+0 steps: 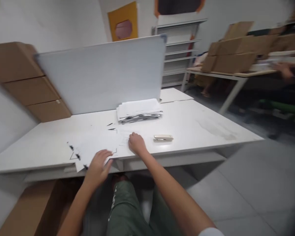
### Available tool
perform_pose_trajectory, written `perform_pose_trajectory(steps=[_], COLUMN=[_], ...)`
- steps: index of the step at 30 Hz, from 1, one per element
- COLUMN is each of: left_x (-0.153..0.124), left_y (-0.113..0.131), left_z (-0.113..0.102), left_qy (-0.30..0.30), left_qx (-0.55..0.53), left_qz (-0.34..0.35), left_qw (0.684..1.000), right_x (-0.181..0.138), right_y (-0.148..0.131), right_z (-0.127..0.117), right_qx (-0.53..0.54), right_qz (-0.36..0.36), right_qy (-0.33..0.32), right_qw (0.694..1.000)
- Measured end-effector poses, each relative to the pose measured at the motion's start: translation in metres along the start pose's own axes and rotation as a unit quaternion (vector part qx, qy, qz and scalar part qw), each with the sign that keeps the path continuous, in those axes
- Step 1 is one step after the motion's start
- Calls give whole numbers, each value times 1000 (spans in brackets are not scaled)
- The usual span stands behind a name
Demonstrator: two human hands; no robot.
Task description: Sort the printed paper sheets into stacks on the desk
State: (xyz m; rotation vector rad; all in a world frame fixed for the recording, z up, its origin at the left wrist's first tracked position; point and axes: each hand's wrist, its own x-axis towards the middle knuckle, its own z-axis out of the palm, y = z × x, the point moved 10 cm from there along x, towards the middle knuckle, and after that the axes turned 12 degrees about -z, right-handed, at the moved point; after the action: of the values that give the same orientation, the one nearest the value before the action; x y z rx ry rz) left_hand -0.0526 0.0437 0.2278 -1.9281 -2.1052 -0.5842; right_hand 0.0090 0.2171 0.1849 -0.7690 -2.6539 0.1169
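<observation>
A white sheet of paper (94, 141) lies at the table's front edge, one corner poking past it. Small black pieces or marks run along its left side. My left hand (100, 164) rests on the sheet's lower right part, fingers stretched out and thumb apart. To the right, my right hand (136, 144) is closed, fingers curled down at a faint, blurred patch with thin lines; what they hold, if anything, is hidden. A cream stapler (163, 138) lies right of that hand. Behind it is a stack of papers (139, 110) with uneven edges.
A whiteboard (105, 75) stands upright along the back of the white table (186, 121). Stacked cardboard boxes (26, 82) lean at the left. Two dark slivers (111, 129) lie behind the sheet. Another table with cartons (236, 54) and a person's hand (285, 70) is at right.
</observation>
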Motion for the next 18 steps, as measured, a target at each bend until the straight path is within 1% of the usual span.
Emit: perform_pose_trajectory(steps=[2,4,5,6,8,9,10,11,12,13,14,16,18], left_x=[-4,-7,-9,-11,-13,-13,-11,-7,-1,7,15,32,46], left_y=[-24,-60,-80,-100,-131,-142,-147,-146,-137,-121,-98,-41,11], left_z=[25,50,56,58,51,45,40,35,33,34,38,53,73], left_qy=[-57,-122,-139,-142,-132,-123,-114,-107,-105,-109,-117,-146,-168], left_qx=[36,72,83,89,91,88,81,69,52,30,5,-36,-44], left_qz=[-43,-99,-130,-155,-193,-208,-218,-220,-210,-188,-154,-69,-8], left_qw=[997,985,978,974,968,966,966,967,971,976,981,986,985], right_x=[-5,-13,-19,-27,-45,-53,-61,-68,-74,-79,-84,-93,-99], right_y=[2,-1,-1,0,4,4,3,1,0,0,1,10,30], right_z=[3,3,2,2,1,1,1,1,0,-2,-5,-17,-35], right_qx=[-20,-28,-29,-27,-14,-3,9,21,30,36,39,41,36], right_qz=[1,-10,-6,4,31,36,32,23,13,5,3,14,41], right_qy=[1,4,7,11,27,38,50,63,77,93,110,148,193], right_qw=[1000,1000,1000,1000,999,999,998,998,996,995,993,988,980])
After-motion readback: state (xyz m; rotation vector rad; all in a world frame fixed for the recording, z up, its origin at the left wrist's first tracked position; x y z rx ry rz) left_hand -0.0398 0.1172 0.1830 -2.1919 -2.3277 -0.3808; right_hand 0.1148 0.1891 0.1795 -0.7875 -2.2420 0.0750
